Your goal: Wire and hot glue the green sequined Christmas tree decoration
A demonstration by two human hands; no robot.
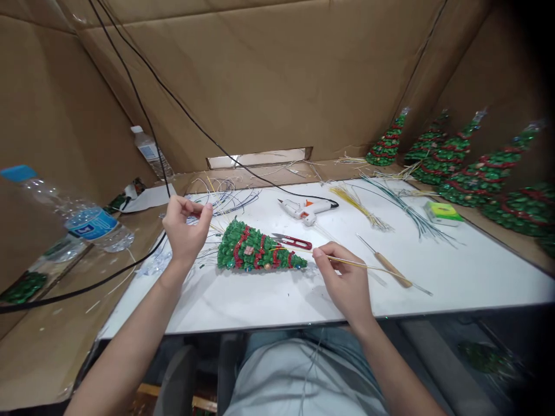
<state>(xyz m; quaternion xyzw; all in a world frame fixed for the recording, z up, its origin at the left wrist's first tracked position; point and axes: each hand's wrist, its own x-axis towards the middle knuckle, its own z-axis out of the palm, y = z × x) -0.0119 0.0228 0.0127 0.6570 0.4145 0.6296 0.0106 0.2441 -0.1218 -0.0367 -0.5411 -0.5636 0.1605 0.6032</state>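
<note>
Presently, the right hand (347, 280) pinches a yellow strand (376, 267); the left hand (188, 231) is raised (grip cannot be told). The miniature Christmas tree (255, 249) lies crosswise between them, tip nearest the right. Thread snips (298, 242) crowd its far side; the glue gun (307, 211) lies beyond.

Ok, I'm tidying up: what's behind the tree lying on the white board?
Behind the tree: red-handled snips, a glue gun, loose wires. The strip right against its far side is covered.

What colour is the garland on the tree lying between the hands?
Red; the garland shows in the head view.
</note>
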